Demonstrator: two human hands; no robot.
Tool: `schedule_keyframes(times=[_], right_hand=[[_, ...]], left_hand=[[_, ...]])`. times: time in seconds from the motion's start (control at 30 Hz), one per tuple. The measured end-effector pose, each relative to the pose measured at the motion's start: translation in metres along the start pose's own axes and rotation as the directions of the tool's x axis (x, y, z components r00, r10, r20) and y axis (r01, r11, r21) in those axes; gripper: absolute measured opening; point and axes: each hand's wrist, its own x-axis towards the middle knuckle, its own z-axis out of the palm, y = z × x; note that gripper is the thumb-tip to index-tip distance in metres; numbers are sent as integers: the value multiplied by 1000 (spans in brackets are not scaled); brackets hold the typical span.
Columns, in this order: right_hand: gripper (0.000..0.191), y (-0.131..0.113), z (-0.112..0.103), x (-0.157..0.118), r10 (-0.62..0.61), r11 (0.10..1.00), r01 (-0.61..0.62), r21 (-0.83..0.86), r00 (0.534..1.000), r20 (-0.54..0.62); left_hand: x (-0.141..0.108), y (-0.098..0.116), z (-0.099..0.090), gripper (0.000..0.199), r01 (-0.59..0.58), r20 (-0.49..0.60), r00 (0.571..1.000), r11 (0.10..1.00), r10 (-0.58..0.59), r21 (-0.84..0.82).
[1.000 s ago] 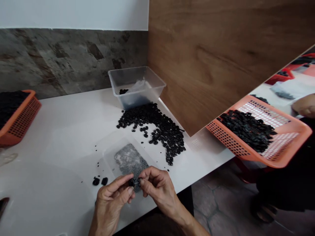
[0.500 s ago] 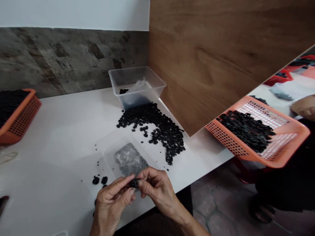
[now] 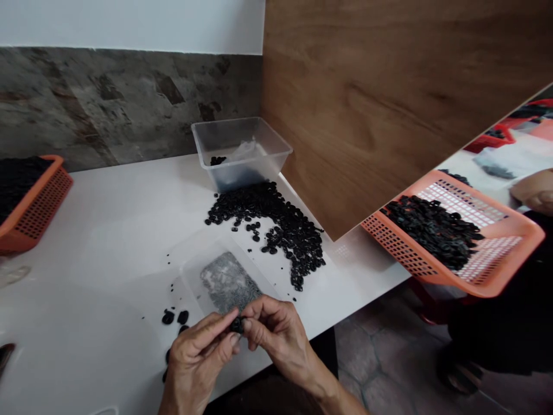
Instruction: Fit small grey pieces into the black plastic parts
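Between the fingertips of both hands is one small black round part (image 3: 237, 324). My left hand (image 3: 199, 351) pinches it from the left, my right hand (image 3: 276, 334) from the right. Just beyond them on the white table lies a translucent shallow tray (image 3: 194, 282) holding a grey speckled mass of tiny pieces (image 3: 228, 279). Behind the tray a curved heap of small black parts (image 3: 285, 222) spreads over the tabletop. Several loose black pieces (image 3: 183, 317) lie by my left hand, some partly hidden by it.
A clear plastic bin (image 3: 242, 158) stands behind the heap, beside a wooden partition (image 3: 367, 115). Orange baskets of black parts are at the left (image 3: 43, 202) and right (image 3: 496, 282). Another person's hand (image 3: 536, 190) shows at the right edge.
The small black part has turned slightly between my fingertips. Both hands have otherwise hardly moved.
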Motion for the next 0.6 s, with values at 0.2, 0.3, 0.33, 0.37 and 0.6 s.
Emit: schedule_keyframes(times=[0.2,0.3,0.33,0.37,0.6], right_hand=[[23,0,6,-2,-50,998,51,44,999,-15],[20,-1,6,-3,-76,995,75,69,997,4],[19,-1,6,-3,-80,994,80,74,997,5],[18,-1,6,-3,-83,993,83,79,996,6],[17,6,5,-7,-83,995,81,59,996,32]], left_hand=[[-2,2,2,29,-25,14,1000,1000,26,-14],[-3,4,4,27,-42,18,999,999,43,-28],[-4,4,4,26,-37,10,999,999,38,-30],[-4,4,5,24,-23,-1,1000,999,23,-34],[-3,-5,5,20,281,-51,953,933,-299,-225]])
